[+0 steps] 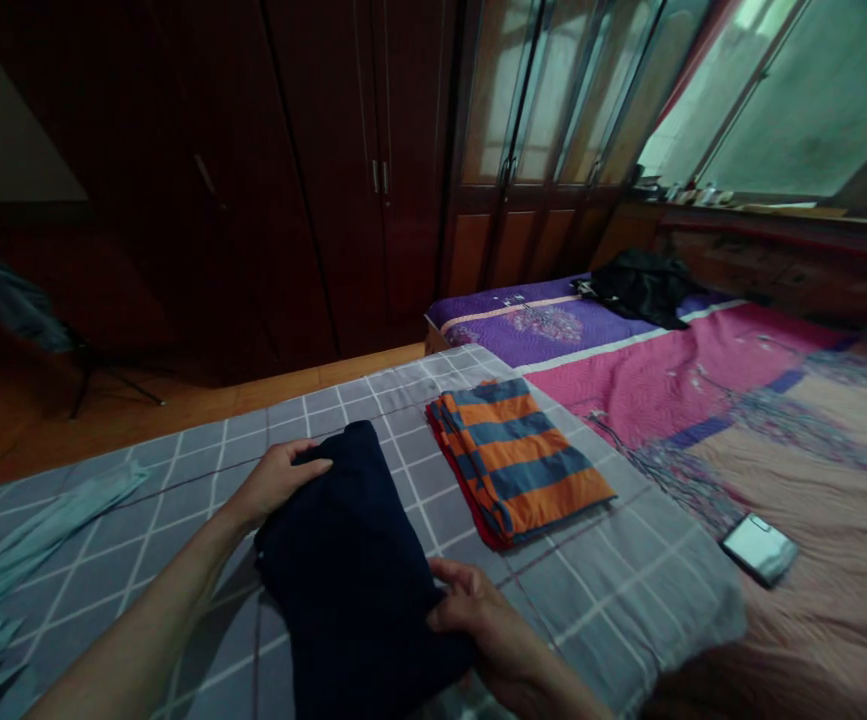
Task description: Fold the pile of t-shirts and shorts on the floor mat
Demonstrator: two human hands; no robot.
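Note:
A dark navy cloth (358, 570), folded into a long shape, lies over the grey checked cover in front of me. My left hand (283, 480) grips its upper left edge, with the thumb on top and the other fingers partly hidden. On the cloth's right edge, my right hand (482, 620) pinches the fabric between thumb and fingers. Just to the right is a folded stack of orange and grey striped cloth (527, 455), with red fabric showing beneath it; neither hand touches it.
Pale green cloth (50, 540) lies crumpled at the left on the checked cover (598, 590). A bed with a purple and pink spread (628, 385) adjoins at the right, bearing a black garment (639, 285) and a flat pale device (759, 548). Dark wardrobes (358, 250) stand behind.

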